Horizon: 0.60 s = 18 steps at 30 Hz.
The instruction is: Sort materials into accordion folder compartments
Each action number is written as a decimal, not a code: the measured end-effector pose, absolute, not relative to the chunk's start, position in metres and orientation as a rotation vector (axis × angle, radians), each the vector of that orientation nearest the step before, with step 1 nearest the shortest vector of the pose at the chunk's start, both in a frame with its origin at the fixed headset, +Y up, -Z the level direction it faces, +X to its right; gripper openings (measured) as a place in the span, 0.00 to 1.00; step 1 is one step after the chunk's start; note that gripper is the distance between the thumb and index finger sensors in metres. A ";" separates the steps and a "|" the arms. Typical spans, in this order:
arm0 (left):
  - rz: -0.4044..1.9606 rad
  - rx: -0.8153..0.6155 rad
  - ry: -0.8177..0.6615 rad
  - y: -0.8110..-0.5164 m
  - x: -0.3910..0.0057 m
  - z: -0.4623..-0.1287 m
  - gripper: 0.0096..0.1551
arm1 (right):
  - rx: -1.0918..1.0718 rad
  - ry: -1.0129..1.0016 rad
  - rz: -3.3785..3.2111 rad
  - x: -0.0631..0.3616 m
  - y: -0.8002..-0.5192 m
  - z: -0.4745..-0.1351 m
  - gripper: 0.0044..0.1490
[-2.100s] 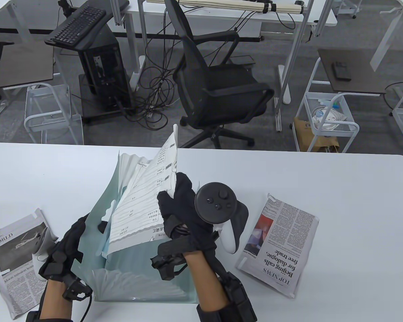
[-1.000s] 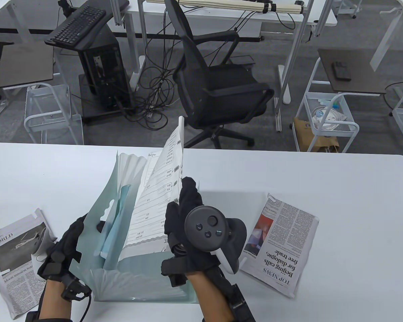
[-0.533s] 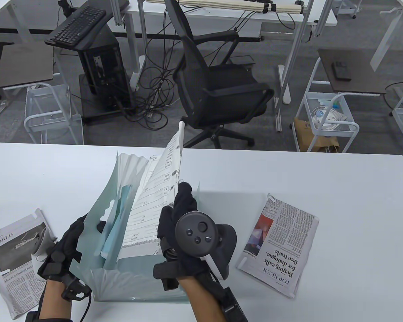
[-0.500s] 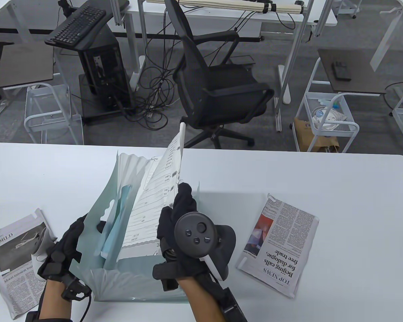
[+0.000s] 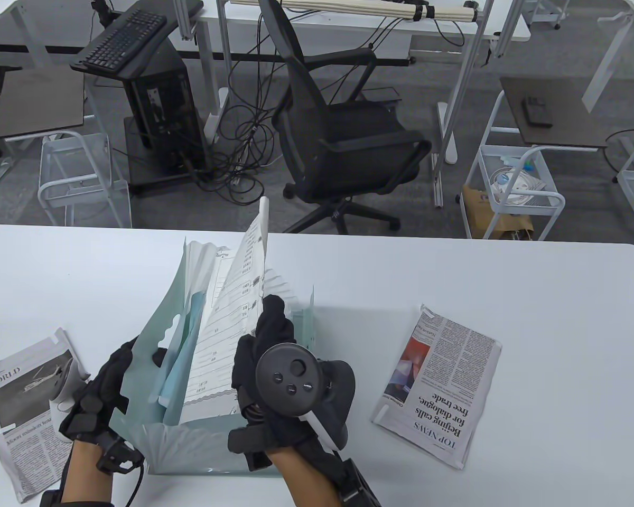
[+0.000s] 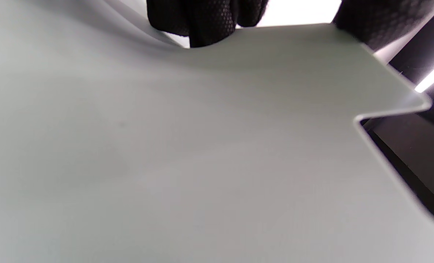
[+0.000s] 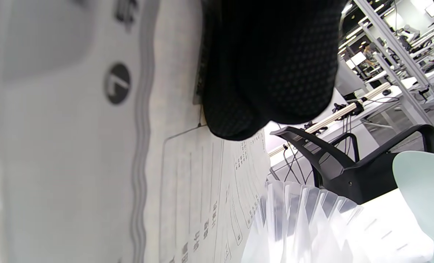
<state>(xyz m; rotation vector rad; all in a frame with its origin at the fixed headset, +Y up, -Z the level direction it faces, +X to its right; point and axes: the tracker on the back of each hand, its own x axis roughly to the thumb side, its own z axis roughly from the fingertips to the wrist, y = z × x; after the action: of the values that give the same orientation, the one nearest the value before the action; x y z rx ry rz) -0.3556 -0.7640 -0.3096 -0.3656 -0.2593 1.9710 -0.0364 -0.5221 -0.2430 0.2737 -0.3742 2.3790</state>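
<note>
A pale green accordion folder [image 5: 153,338] stands open on the white table, its white pleats [image 5: 203,259] fanned out. My left hand [image 5: 105,385] grips the folder's front flap [image 6: 187,153] and holds it back; its fingers [image 6: 202,22] curl over the flap's edge. My right hand [image 5: 261,335] pinches a printed form sheet [image 5: 227,327] that stands on edge inside the pleats, its top corner rising above the folder. In the right wrist view the fingers [image 7: 271,65] press on the sheet [image 7: 187,190], with the pleats [image 7: 304,226] beyond. A light blue sheet [image 5: 182,348] sits in a front compartment.
One folded newspaper [image 5: 18,417] lies at the table's left edge beside my left hand, another [image 5: 441,385] lies to the right of my right hand. A black office chair [image 5: 343,132] stands beyond the table's far edge.
My right hand has moved left and towards me with the sheet. The sheet's top corner swung left, and pleats to its right have come into view. The left hand has stayed put.
</note>
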 end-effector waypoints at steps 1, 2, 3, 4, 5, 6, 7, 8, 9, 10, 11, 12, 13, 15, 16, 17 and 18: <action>1.971 -0.366 -0.259 -0.764 -0.356 -0.310 0.48 | 0.276 -0.388 2.382 -0.036 -0.522 -0.242 0.38; 1.971 -0.366 -0.259 -0.764 -0.356 -0.310 0.49 | 0.275 -0.388 2.382 -0.036 -0.522 -0.242 0.39; 1.971 -0.366 -0.259 -0.764 -0.356 -0.310 0.49 | 0.279 -0.375 2.381 -0.036 -0.523 -0.243 0.38; 1.974 -0.366 -0.259 -0.764 -0.355 -0.310 0.49 | 0.288 -0.359 2.374 -0.036 -0.523 -0.243 0.38; 1.974 -0.367 -0.259 -0.764 -0.355 -0.310 0.49 | 0.293 -0.348 2.364 -0.036 -0.524 -0.244 0.38; 1.973 -0.368 -0.259 -0.764 -0.355 -0.310 0.49 | 0.293 -0.336 2.354 -0.037 -0.525 -0.246 0.38; 1.972 -0.368 -0.259 -0.764 -0.355 -0.310 0.48 | 0.296 -0.332 2.354 -0.038 -0.525 -0.247 0.38; 1.971 -0.368 -0.260 -0.764 -0.355 -0.310 0.48 | 0.296 -0.321 2.354 -0.039 -0.527 -0.249 0.38; 1.971 -0.368 -0.260 -0.764 -0.355 -0.310 0.49 | 0.297 -0.307 2.346 -0.041 -0.528 -0.251 0.39; 1.970 -0.368 -0.260 -0.763 -0.355 -0.310 0.49 | 0.296 -0.294 2.339 -0.042 -0.530 -0.252 0.38; 1.969 -0.368 -0.259 -0.763 -0.355 -0.310 0.48 | 0.294 -0.274 2.329 -0.044 -0.532 -0.255 0.38; 1.969 -0.368 -0.259 -0.763 -0.355 -0.310 0.49 | 0.290 -0.260 2.324 -0.045 -0.534 -0.258 0.38; 1.968 -0.368 -0.259 -0.763 -0.355 -0.310 0.49 | 0.286 -0.246 2.321 -0.048 -0.537 -0.261 0.38; 1.965 -0.370 -0.259 -0.763 -0.355 -0.310 0.49 | 0.285 -0.221 2.321 -0.052 -0.540 -0.265 0.37; 1.963 -0.373 -0.260 -0.763 -0.355 -0.310 0.49 | 0.280 -0.197 2.322 -0.054 -0.544 -0.269 0.37; 1.961 -0.374 -0.261 -0.763 -0.355 -0.310 0.49 | 0.279 -0.167 2.313 -0.056 -0.548 -0.272 0.36; 1.958 -0.372 -0.260 -0.763 -0.355 -0.310 0.49 | 0.279 -0.142 2.299 -0.057 -0.551 -0.274 0.35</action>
<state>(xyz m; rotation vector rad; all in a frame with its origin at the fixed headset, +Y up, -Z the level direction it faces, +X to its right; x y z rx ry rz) -0.3548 -0.7627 -0.3100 -0.3722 -0.2603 1.9581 -0.0570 -0.5509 -0.2744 0.2792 -0.1424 2.2994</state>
